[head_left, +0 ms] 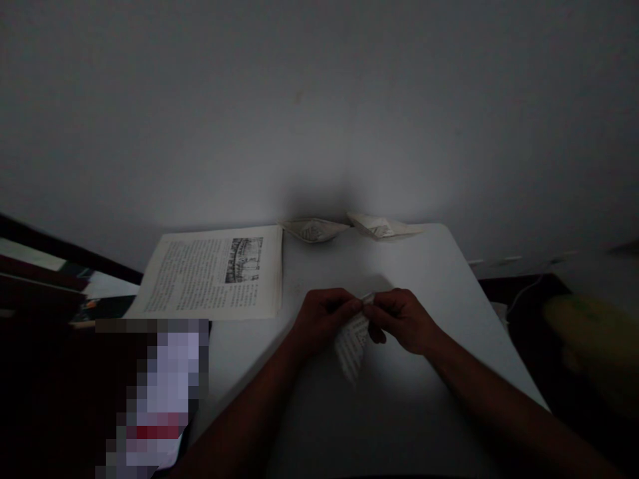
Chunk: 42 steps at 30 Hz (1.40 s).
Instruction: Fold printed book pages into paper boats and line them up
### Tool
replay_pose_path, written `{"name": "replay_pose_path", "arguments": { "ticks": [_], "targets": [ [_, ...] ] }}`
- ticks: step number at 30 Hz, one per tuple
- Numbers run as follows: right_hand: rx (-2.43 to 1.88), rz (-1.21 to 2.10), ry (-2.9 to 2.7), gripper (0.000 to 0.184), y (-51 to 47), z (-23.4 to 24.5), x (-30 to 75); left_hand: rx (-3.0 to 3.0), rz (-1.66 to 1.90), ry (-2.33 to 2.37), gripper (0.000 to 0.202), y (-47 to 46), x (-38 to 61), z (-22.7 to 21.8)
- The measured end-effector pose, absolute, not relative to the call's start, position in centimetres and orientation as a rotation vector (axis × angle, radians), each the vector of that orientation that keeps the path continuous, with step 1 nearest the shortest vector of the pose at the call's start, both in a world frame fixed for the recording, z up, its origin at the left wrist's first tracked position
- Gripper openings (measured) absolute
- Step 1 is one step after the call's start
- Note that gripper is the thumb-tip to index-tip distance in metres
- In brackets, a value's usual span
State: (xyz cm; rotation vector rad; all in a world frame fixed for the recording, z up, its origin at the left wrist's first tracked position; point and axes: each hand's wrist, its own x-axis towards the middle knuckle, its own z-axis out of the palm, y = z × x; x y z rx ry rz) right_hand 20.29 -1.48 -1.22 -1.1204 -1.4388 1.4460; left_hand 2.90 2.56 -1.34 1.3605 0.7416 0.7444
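Head view: over the near part of the table (pixel 429 259), a folded piece of printed paper (pixel 352 346) is being held with one corner pointing downward. Its upper end is being pinched between thumb and fingers by the left hand (pixel 320 320) and the right hand (pixel 405 322), both nearly closed, fingertips close together. A folding or creasing step is apparently being performed. By the next move, an even two-sided grip is probably being required, so that layers are shaped without tearing. Farther off, a stack of printed sheets (pixel 192 273) is being supported at left; beyond, two boat-shaped paper folds (pixel 312 231) are being carried near the wall (pixel 399 100).
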Motion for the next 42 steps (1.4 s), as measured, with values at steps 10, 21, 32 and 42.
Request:
{"name": "replay_pose_path", "arguments": {
  "ticks": [10, 21, 32, 42],
  "targets": [
    [-1.192, 1.332, -1.489, 0.037, -1.7, -0.9, 20.3, 1.405, 0.799, 0.793, 0.030, 2.6, 3.0, -1.0],
    [-1.209, 1.314, -1.521, 0.032, -1.6, -0.9, 20.1, 1.437, 0.801, 0.833, 0.027, 2.5, 2.9, -1.1],
    [-1.217, 1.298, -1.435, 0.024, -1.8, -1.4, 19.6, 1.430, 0.878, 0.913, 0.027, 2.7, 2.8, -1.0],
    [-1.216, 1.294, -1.636, 0.033, -1.8, -1.2, 19.7, 1.469, 0.927, 1.004, 0.028, 2.7, 3.0, -0.8]
  ]
}}
